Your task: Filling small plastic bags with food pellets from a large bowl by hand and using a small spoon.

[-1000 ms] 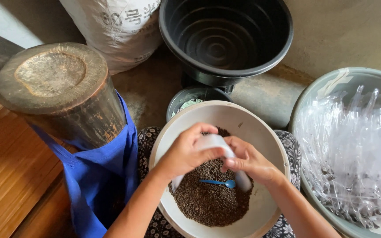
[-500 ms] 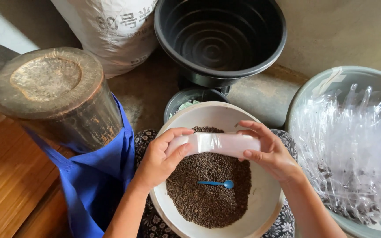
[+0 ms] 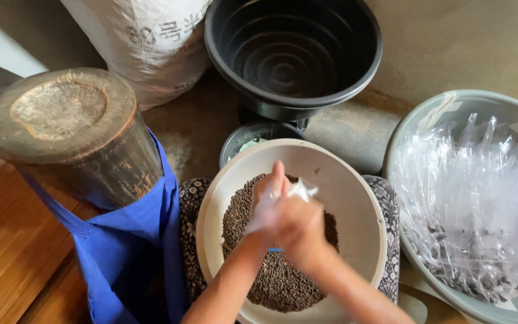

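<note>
Bag [image 3: 298, 191], small and clear, is sitting pinched between both my hands right over the cream bowl [image 3: 355, 198] of dark granules [image 3: 277, 282]. My left hand [image 3: 269, 198] and right hand [image 3: 300, 231] are overlapping and blurred; both seem to be gripping the bag. Its long axis is probably running up toward the black tub [image 3: 293, 54]. Neither hand is nearer.

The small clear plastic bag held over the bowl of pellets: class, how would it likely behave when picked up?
The plastic bag looks thin and crumpled between the left hand and right hand, so it is probably floppy and very light. Its glossy film may be slippery. Over the cream bowl of dark pellets, it would likely sag once filled.
</note>
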